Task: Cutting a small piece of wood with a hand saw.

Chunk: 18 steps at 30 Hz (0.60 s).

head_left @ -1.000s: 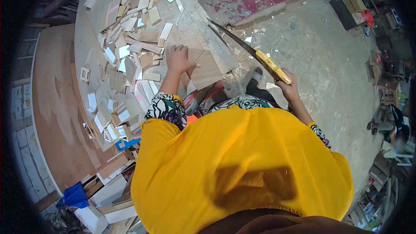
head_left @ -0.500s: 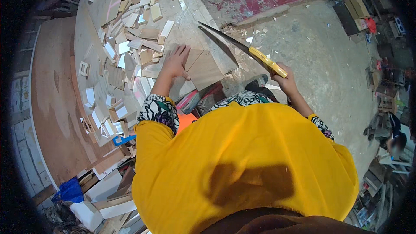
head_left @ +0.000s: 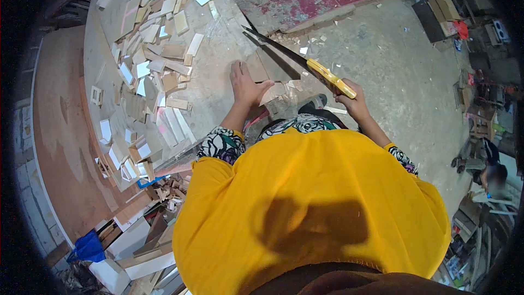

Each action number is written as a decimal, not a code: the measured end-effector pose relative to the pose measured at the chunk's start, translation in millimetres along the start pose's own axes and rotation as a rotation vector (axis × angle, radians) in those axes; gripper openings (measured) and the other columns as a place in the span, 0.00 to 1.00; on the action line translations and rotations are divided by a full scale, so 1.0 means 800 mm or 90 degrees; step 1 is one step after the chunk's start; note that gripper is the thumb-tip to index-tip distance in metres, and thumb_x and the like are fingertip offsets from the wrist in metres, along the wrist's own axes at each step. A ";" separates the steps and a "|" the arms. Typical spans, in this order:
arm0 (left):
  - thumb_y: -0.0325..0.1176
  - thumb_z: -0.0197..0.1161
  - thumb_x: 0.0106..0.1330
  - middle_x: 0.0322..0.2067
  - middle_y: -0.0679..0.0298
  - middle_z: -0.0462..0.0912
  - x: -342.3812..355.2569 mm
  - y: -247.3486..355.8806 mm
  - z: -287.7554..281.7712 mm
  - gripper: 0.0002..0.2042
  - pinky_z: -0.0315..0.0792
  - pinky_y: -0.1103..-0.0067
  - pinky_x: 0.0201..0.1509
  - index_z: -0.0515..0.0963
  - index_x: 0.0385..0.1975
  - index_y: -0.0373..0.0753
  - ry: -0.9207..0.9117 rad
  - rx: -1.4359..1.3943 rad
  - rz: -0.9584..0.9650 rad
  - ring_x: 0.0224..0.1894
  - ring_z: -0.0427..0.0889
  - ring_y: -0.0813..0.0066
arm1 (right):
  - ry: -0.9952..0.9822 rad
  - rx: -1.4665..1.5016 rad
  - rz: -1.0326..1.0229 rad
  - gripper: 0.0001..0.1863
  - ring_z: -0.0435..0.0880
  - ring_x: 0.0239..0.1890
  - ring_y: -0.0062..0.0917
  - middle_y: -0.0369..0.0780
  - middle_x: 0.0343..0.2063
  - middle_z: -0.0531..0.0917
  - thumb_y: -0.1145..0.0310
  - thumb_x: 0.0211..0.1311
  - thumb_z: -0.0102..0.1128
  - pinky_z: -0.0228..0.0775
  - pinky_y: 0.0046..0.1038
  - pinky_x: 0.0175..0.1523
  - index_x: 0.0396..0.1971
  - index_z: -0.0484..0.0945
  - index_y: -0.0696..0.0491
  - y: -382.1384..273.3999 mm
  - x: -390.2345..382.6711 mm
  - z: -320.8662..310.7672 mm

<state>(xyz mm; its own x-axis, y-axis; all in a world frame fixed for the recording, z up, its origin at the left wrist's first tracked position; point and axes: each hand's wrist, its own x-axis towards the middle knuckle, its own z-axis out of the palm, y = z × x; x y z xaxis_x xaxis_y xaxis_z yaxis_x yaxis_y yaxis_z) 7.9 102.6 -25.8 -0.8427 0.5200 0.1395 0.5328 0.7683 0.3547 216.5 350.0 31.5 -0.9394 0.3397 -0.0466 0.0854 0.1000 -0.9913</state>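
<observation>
Messy desk [head_left: 224, 38], saw [head_left: 284, 53] over its edge

Scraps [head_left: 173, 51] everywhere left of the person. Their right grip [head_left: 353, 100] is wrapped tight round the saw's handle [head_left: 332, 79]; can't tell if the teeth touch anything. Left grip [head_left: 248, 88] looks pressed on the desk, thumb apart from the fingers, pinching nothing I can see. My guess: lining up a cut. Next move probably needs that palm steady and the blade set true.

Wooden offcuts [head_left: 173, 51], scattered, some white-faced; brown plywood sheet [head_left: 68, 131], left; crumpled blue material [head_left: 89, 248], lower left; brown box [head_left: 446, 5], upper right, red item [head_left: 462, 29] just beside; red tiled floor [head_left: 341, 0], top.
</observation>
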 end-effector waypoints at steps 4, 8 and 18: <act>0.54 0.72 0.42 0.64 0.43 0.53 0.008 0.021 0.011 0.51 0.50 0.62 0.68 0.55 0.62 0.29 -0.034 0.028 -0.027 0.67 0.50 0.47 | 0.006 0.126 0.089 0.07 0.76 0.25 0.20 0.36 0.24 0.75 0.79 0.45 0.55 0.67 0.20 0.30 0.28 0.73 0.60 -0.006 -0.014 -0.001; 0.52 0.71 0.45 0.66 0.45 0.50 0.017 0.030 0.014 0.51 0.43 0.62 0.71 0.52 0.63 0.27 -0.106 -0.034 -0.063 0.69 0.46 0.49 | 0.014 0.082 0.117 0.07 0.74 0.27 0.20 0.36 0.26 0.76 0.76 0.49 0.59 0.67 0.21 0.31 0.30 0.75 0.58 -0.010 -0.025 0.002; 0.41 0.64 0.54 0.63 0.41 0.55 0.059 0.015 0.050 0.29 0.49 0.58 0.68 0.65 0.51 0.29 -0.026 -0.098 -0.057 0.66 0.52 0.42 | -0.007 0.098 0.120 0.06 0.74 0.25 0.18 0.36 0.24 0.72 0.75 0.51 0.58 0.66 0.21 0.30 0.29 0.72 0.58 -0.012 -0.036 0.019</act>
<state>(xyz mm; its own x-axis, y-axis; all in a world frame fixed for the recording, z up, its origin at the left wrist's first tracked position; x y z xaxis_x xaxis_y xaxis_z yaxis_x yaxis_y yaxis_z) -22.5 151.7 -52.2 -0.8804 0.4699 0.0640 0.4356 0.7477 0.5012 237.9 324.9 40.5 -0.9153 0.3284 -0.2334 0.2087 -0.1089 -0.9719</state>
